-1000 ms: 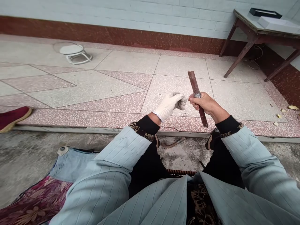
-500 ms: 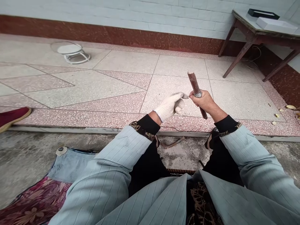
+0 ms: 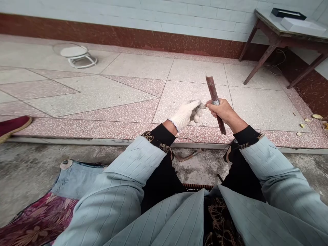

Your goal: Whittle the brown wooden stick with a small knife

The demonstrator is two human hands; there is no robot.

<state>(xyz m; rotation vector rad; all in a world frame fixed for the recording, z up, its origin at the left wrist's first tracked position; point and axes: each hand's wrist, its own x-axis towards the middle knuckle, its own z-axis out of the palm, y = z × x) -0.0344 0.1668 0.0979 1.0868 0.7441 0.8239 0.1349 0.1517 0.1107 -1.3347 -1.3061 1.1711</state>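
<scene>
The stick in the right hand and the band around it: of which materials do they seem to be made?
The stick looks like wood, perhaps with its bark on: it is reddish-brown and dull, with a ragged top end. The band seems to be thin metal wire, since it is grey, slightly shiny and ridged like wound turns; which metal, I cannot tell.

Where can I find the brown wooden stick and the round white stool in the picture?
Brown wooden stick (image 3: 212,89): head view, on its upper part.
Round white stool (image 3: 73,52): head view, on its seat.
</scene>
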